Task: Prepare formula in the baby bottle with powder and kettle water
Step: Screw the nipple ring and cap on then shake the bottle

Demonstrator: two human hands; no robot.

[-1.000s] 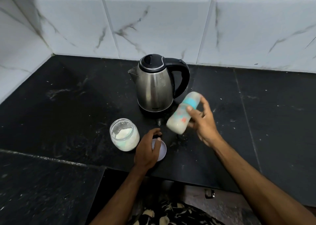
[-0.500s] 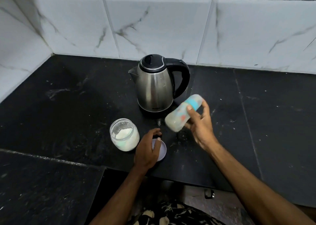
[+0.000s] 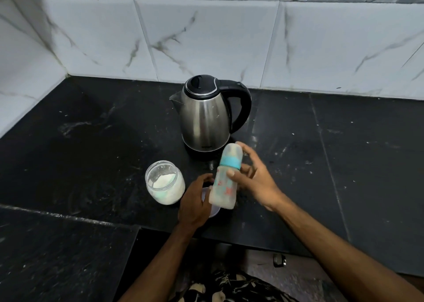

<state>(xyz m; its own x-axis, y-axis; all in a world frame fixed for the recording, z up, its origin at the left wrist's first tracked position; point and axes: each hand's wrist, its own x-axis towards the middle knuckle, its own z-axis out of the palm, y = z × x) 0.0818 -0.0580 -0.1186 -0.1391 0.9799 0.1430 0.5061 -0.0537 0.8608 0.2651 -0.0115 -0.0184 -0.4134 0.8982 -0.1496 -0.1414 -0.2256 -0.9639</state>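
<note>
Currently, left to right: open powder jar [image 3: 165,182] stands on the black counter [image 3: 91,152], left of centre, white powder inside. Just right of it, left hand [image 3: 195,203] rests over a pale lid [image 3: 212,207] on the counter, fingers curled round its rim; grip loose, lid mostly hidden under the hand. Kettle [image 3: 206,116] upright at centre, behind the hands, lid closed, handle to the right. Baby bottle [image 3: 226,178] sits at centre frame, off the counter, near upright, teal collar and clear cap on top, milky contents inside. Right hand [image 3: 254,180] holds it: thumb across the front of the body, fingers spread behind. Bottle base overlaps the lid in view; contact unclear.
</note>
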